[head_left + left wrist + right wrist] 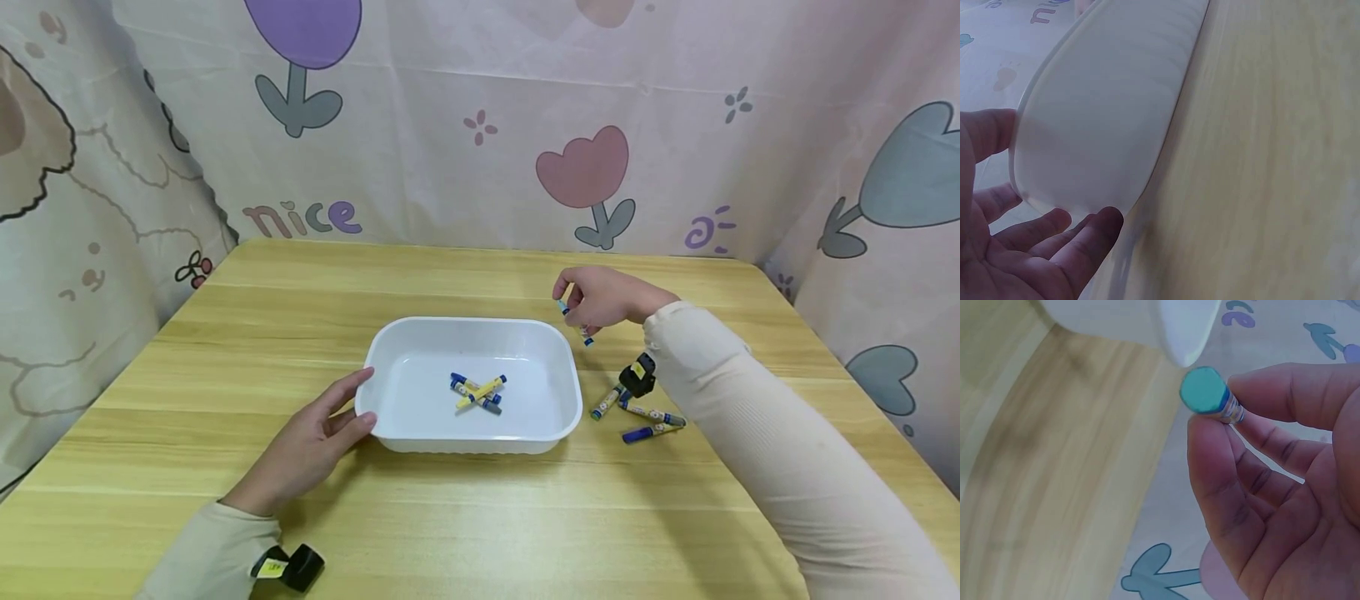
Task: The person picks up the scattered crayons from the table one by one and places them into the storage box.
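Observation:
My left hand (315, 437) holds the left end of a white plastic tray (405, 333), thumb and fingertips against its rim and outer wall. In the left wrist view, the fingers (1094, 240) touch the tray's wall (1097, 119). Several crayons (487, 389), yellow, blue and grey, lie crossed on the tray floor. Beyond the tray's far right corner, my right hand (607, 296) pinches a teal crayon (1204, 390) between thumb and fingers, its flat coloured end showing in the right wrist view. It is raised above the table at a tilt.
To the right of the tray, a green crayon (606, 403), a grey crayon (656, 415) and a dark blue crayon (645, 433) lie on the wooden table (480, 525). The right forearm passes close by them. A patterned curtain (450, 167) hangs behind the table's far edge.

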`<state>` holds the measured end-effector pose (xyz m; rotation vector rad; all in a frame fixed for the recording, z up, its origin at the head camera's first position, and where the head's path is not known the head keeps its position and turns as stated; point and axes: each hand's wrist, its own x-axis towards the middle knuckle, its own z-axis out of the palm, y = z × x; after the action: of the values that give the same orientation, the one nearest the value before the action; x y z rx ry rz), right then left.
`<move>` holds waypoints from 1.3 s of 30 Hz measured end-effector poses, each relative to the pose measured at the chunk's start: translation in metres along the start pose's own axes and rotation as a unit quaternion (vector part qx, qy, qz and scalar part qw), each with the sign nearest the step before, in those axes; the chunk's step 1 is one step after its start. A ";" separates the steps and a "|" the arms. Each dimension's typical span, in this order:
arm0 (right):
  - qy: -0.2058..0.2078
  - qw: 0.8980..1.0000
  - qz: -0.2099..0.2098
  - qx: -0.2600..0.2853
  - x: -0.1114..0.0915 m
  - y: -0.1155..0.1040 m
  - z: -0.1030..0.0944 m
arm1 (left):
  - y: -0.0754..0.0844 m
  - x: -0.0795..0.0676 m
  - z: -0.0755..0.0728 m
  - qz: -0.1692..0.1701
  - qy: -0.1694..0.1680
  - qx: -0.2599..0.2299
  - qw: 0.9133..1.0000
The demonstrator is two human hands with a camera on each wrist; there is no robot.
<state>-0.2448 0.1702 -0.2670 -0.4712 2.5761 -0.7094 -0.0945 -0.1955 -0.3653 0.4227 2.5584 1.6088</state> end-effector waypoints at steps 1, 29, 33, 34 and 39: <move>0.000 1.000 -0.001 -0.002 0.000 -0.002 0.000 | 0.000 0.000 0.000 -0.001 0.000 0.001 1.000; -0.038 0.998 -0.008 -0.050 0.022 -0.049 0.029 | 0.000 0.001 -0.002 -0.001 -0.003 0.005 1.000; -0.045 0.998 -0.008 -0.048 0.023 -0.056 0.034 | 0.000 0.001 -0.001 -0.002 -0.003 0.007 1.000; -0.047 0.998 -0.008 -0.046 0.023 -0.057 0.035 | 0.000 0.001 -0.001 -0.002 -0.002 0.006 1.000; -0.064 0.996 -0.009 -0.056 0.025 -0.063 0.042 | 0.000 0.001 -0.001 -0.001 -0.002 0.008 1.000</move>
<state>-0.2328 0.0919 -0.2731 -0.5567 2.5021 -0.5251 -0.0958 -0.1967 -0.3650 0.4230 2.5698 1.5870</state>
